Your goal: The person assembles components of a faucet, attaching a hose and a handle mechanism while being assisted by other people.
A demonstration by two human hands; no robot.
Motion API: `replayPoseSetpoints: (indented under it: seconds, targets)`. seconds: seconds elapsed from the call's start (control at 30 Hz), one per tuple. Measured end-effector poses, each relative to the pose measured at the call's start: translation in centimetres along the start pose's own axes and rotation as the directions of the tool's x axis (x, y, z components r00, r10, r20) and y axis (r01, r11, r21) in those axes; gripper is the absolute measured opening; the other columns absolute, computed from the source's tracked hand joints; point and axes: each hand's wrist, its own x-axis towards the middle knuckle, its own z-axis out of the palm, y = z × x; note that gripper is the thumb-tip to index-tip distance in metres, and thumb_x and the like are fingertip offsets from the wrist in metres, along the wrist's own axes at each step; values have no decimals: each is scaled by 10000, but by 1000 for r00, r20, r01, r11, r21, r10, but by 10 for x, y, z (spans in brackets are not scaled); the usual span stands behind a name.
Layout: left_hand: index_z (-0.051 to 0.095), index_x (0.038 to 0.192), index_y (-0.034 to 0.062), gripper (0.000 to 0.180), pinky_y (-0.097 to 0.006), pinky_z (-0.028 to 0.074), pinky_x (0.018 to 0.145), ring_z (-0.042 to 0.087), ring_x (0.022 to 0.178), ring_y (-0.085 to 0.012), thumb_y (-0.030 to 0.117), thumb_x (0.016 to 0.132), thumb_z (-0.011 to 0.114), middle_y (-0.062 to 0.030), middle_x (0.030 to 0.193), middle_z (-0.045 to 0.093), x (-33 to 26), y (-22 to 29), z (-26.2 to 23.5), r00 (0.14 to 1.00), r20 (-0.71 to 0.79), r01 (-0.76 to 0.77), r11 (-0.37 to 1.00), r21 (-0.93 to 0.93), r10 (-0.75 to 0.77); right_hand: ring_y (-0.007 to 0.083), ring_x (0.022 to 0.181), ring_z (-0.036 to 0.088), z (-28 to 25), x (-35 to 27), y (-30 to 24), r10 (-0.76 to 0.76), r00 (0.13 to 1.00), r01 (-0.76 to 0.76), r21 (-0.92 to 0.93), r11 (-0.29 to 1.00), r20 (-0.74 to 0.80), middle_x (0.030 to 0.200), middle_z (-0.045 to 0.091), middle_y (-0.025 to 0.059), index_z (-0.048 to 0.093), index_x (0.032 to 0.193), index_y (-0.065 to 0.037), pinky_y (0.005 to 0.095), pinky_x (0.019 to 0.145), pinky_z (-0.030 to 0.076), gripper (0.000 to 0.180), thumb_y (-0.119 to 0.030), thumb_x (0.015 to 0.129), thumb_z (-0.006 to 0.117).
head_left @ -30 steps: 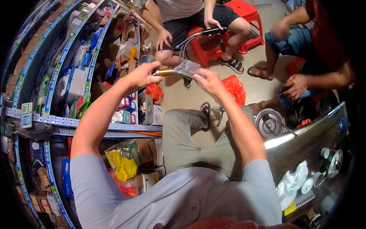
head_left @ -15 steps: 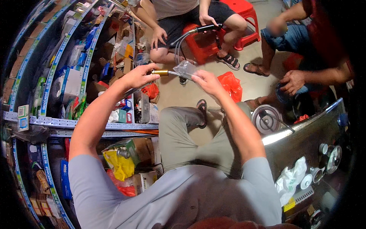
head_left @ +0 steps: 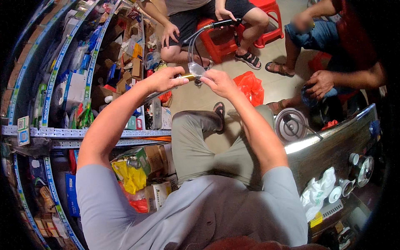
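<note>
Out in front of me, my left hand is closed around a short gold-coloured metal cylinder. A small clear plastic bag sits at the cylinder's right end, pinched by my right hand. Both hands are close together, and the fingers partly hide the cylinder and whatever lies under the bag. Just beyond, a seated person's hand holds a black cylindrical handle with grey flexible hoses hanging from it toward my hands.
Crowded shelves line the left side. A red plastic bag lies on the floor, near a red stool. At right are a dark table, a round grey-white disc, a white bag and another seated person's hands.
My right hand has moved left, bringing the clear bag against the gold cylinder; the silver rod between them is now hidden. The view has shifted slightly.
</note>
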Motion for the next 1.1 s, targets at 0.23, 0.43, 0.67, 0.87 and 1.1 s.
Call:
replayPoseSetpoints:
  seconds: [0.23, 0.43, 0.67, 0.87, 1.1]
  targets:
    - [621, 1089, 13, 408, -415, 510, 785, 672, 875, -328, 381, 928, 693, -189, 930, 680, 4, -2, -2, 995, 24, -101, 987, 128, 99, 375, 835, 628, -15, -10, -18, 20, 999, -14, -165, 986, 35, 927, 610, 149, 688, 1106, -120, 490, 732, 503, 218, -292, 989, 621]
    - [617, 1117, 21, 381, -417, 509, 798, 672, 886, -334, 341, 923, 687, -189, 947, 684, 5, 3, -1, 995, -15, -98, 994, 47, 99, 358, 791, 639, -24, -3, -27, -62, 997, 60, -59, 996, -41, 873, 614, 125, 698, 1153, -149, 457, 687, 512, 212, -207, 954, 657]
    - [627, 1108, 26, 380, -418, 504, 747, 671, 820, -323, 358, 929, 679, -178, 859, 673, 2, 14, 6, 998, -18, -61, 998, 16, 61, 334, 809, 654, -28, -2, -28, -154, 988, 152, -103, 983, -9, 901, 650, 106, 717, 1055, -99, 406, 698, 524, 183, -113, 874, 699]
    - [627, 1123, 84, 372, -519, 504, 793, 648, 949, -450, 402, 934, 656, -228, 958, 691, -1, 27, 12, 987, -143, -33, 968, 250, 70, 342, 845, 663, -21, 12, -29, -63, 993, 68, 55, 996, -98, 887, 659, 118, 700, 963, -77, 423, 711, 526, 148, -186, 867, 727]
    - [645, 1243, 117, 420, -486, 512, 855, 651, 1028, -422, 411, 943, 653, -195, 1098, 702, -7, 37, 8, 993, -115, 33, 953, 302, 2, 386, 775, 649, -11, -10, -28, 156, 964, -226, -362, 904, -214, 820, 625, 146, 591, 782, -75, 502, 653, 512, 377, -402, 878, 751]
